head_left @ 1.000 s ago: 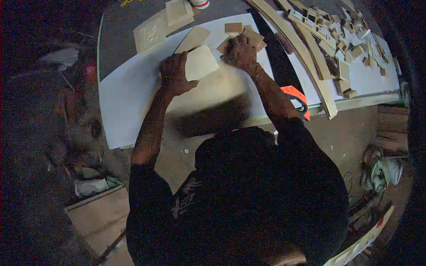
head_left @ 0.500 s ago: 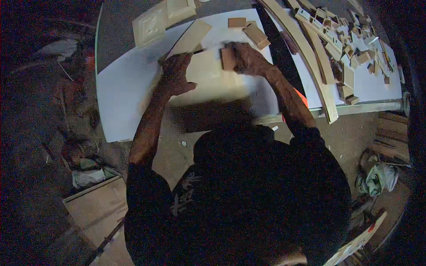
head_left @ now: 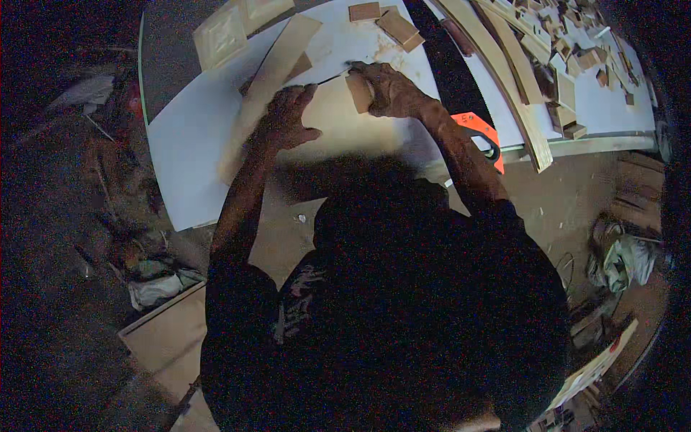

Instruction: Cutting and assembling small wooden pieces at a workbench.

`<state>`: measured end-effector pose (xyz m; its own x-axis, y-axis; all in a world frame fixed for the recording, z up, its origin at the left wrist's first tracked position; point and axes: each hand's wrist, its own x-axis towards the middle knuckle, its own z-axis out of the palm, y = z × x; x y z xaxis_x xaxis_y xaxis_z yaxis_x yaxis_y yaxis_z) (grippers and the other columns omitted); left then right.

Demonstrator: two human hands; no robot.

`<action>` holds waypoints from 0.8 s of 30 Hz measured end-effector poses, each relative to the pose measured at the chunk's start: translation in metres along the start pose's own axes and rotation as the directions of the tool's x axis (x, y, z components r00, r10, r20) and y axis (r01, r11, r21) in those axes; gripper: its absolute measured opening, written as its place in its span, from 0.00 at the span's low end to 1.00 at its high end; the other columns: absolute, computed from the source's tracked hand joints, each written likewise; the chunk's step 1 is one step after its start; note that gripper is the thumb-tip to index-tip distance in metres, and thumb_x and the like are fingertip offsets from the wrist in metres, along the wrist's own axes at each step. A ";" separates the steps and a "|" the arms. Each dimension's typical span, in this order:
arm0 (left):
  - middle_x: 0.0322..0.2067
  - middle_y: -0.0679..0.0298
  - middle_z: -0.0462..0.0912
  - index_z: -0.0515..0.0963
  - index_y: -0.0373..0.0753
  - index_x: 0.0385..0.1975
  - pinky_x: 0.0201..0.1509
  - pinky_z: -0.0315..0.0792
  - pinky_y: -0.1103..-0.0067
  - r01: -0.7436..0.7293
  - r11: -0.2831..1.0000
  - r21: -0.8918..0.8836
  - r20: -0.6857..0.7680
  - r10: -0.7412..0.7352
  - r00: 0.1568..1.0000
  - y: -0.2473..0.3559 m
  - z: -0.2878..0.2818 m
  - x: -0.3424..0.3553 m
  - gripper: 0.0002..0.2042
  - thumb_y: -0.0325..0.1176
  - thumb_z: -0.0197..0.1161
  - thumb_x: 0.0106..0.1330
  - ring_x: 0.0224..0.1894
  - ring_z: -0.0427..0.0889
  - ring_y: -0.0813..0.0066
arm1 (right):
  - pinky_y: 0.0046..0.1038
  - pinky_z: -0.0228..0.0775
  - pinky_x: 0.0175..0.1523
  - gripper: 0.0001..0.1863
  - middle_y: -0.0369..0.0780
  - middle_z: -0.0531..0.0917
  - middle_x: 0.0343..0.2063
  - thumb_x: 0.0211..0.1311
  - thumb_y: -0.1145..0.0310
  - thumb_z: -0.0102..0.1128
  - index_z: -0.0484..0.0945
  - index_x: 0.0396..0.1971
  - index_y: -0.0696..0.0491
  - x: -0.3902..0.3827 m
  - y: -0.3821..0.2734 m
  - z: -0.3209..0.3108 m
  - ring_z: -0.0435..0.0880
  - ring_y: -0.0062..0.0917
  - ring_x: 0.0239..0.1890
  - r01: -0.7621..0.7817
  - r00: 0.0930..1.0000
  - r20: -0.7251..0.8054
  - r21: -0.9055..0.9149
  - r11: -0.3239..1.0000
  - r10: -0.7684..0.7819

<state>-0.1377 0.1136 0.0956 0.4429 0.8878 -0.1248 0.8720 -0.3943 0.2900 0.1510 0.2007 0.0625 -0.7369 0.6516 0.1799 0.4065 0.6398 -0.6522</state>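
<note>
My left hand (head_left: 289,119) lies at the left side of a pale wooden panel (head_left: 345,133). Its thumb stretches out over the panel, apart from the fingers, which reach toward the far edge. My right hand (head_left: 392,90) is closed around a small brown wooden block (head_left: 357,94) at the panel's far right part. A thin dark line runs between the two hands' fingertips; I cannot tell whether it is a tool or an edge. The panel's near side is blurred and dark. Left of it, a long pale board (head_left: 288,54) lies slantwise over a brown piece.
Brown blocks (head_left: 398,30) lie beyond my right hand on the white worktop (head_left: 183,144). An orange-handled saw (head_left: 478,129) rests by my right forearm. Long wooden strips (head_left: 515,79) and many offcuts (head_left: 565,108) cover the right side. Framed panels (head_left: 219,37) lie at far left.
The view has shifted, so the worktop's contents sit a little higher and the orange saw handle shows more. My right hand and its block have moved slightly left; my left hand keeps its pose.
</note>
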 end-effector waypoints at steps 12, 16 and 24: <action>0.62 0.46 0.67 0.56 0.37 0.69 0.68 0.58 0.59 0.027 1.000 -0.014 0.070 -0.026 0.997 0.000 -0.001 0.000 0.53 0.49 0.76 0.41 0.63 0.66 0.46 | 0.40 0.60 0.66 0.55 0.43 0.76 0.55 0.33 0.64 0.76 0.59 0.69 0.47 -0.001 0.010 0.012 0.70 0.42 0.58 -0.060 0.998 0.031 0.019 0.998 0.060; 0.61 0.47 0.67 0.57 0.35 0.68 0.68 0.59 0.60 -0.026 1.000 -0.001 0.028 0.026 0.999 -0.003 0.001 0.001 0.53 0.49 0.76 0.40 0.62 0.66 0.47 | 0.44 0.70 0.60 0.57 0.45 0.78 0.53 0.30 0.61 0.80 0.59 0.68 0.45 -0.001 0.012 0.012 0.74 0.46 0.56 -0.036 0.999 -0.027 -0.016 0.999 0.036; 0.60 0.47 0.69 0.60 0.34 0.67 0.67 0.60 0.60 -0.044 0.999 0.011 -0.005 0.044 0.999 -0.005 0.003 0.002 0.52 0.49 0.76 0.39 0.61 0.68 0.48 | 0.40 0.66 0.63 0.52 0.44 0.78 0.53 0.32 0.67 0.77 0.63 0.66 0.48 -0.003 0.010 0.012 0.74 0.42 0.57 -0.067 0.998 -0.018 0.058 0.996 0.068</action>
<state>-0.1406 0.1165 0.0909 0.4801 0.8706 -0.1074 0.8538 -0.4356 0.2851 0.1509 0.2000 0.0462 -0.6977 0.7008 0.1486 0.4228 0.5702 -0.7043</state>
